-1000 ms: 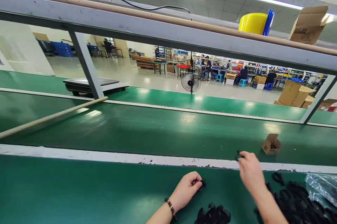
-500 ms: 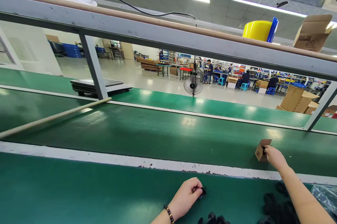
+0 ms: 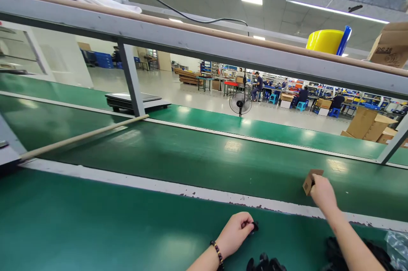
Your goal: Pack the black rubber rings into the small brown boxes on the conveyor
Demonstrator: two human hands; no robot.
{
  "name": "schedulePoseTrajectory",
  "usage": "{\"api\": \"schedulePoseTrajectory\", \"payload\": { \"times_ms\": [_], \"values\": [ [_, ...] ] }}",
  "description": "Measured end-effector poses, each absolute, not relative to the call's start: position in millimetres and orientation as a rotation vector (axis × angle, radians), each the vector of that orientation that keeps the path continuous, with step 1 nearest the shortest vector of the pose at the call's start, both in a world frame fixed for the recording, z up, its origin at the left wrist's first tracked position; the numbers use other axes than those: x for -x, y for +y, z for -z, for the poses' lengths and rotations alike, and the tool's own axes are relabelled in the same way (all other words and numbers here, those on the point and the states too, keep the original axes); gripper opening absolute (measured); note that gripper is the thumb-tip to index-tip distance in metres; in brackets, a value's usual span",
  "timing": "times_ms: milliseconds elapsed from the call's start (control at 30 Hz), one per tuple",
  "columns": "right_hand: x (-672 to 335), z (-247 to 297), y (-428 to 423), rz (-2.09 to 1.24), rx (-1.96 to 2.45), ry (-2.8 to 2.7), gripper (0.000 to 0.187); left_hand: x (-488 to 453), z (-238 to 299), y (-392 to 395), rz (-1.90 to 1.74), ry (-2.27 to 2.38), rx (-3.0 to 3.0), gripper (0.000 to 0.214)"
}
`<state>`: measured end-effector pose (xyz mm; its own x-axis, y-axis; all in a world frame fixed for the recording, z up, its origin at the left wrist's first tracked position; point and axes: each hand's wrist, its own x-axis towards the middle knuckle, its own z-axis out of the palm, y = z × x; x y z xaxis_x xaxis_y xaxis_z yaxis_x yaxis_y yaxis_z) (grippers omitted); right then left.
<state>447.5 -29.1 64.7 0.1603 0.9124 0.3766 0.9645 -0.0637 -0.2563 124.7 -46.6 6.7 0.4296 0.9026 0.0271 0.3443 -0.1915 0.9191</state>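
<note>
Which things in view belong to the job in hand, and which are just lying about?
Likely the job:
- black part, in the left grip
- small carton, at the right grip
- black pile, below the left grip

Apparently just about:
- pole
- yellow thing
- fan

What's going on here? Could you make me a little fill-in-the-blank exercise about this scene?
1. The left grip pinches a small ____ piece.
2. The beaded bracelet is on the ____ wrist.
3. The right grip is at a small box made of ____.
4. On the upper shelf, the rounded object beside the blue one is ____.

Missing words: black; left; cardboard; yellow.
</note>
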Motion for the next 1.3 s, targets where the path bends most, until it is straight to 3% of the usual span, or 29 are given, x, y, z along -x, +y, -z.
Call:
{"api": "schedulePoseTrajectory", "payload": {
  "times_ms": [100,167,267,333,667,933,1100,1300],
  "values": [
    [-362.2,-53.7,-56.8,-0.027,1.758,-1.957,0.032,-128.0,-2.3,-46.1,-0.813,1.014,-1.572,0.012],
    [-310.9,-41.9,-72.2,-0.382,1.519,-1.997,0.038,-129.8,0.3,-45.6,-0.842,0.973,-1.45,0.018],
    [-268.0,-27.9,-83.0,-0.611,1.385,-1.872,0.015,-130.9,-0.1,-46.2,-0.855,0.9,-1.312,0.027],
    [-264.5,-22.6,-83.2,-0.597,1.405,-1.81,0.01,-130.8,-2.5,-47.4,-0.839,0.83,-1.237,0.032],
    [-408.5,-64.6,-17.7,-0.05,1.819,-1.582,0.024,-132.4,6.7,-45.8,-0.793,0.789,-1.214,0.032],
    [-446.4,-88.1,-9.3,-0.016,1.985,-1.539,0.039,-130.7,7.5,-44.5,-0.753,0.751,-1.195,0.034],
    [-397.4,-78.9,-58.2,-0.139,1.83,-1.705,0.03,-131.8,7.7,-45.7,-0.749,0.755,-1.199,0.033],
    [-334.5,-49.4,-114.1,-0.616,1.639,-2.141,0.018,-133.3,11.2,-47.6,-0.75,0.762,-1.251,0.03]
  ]
}}
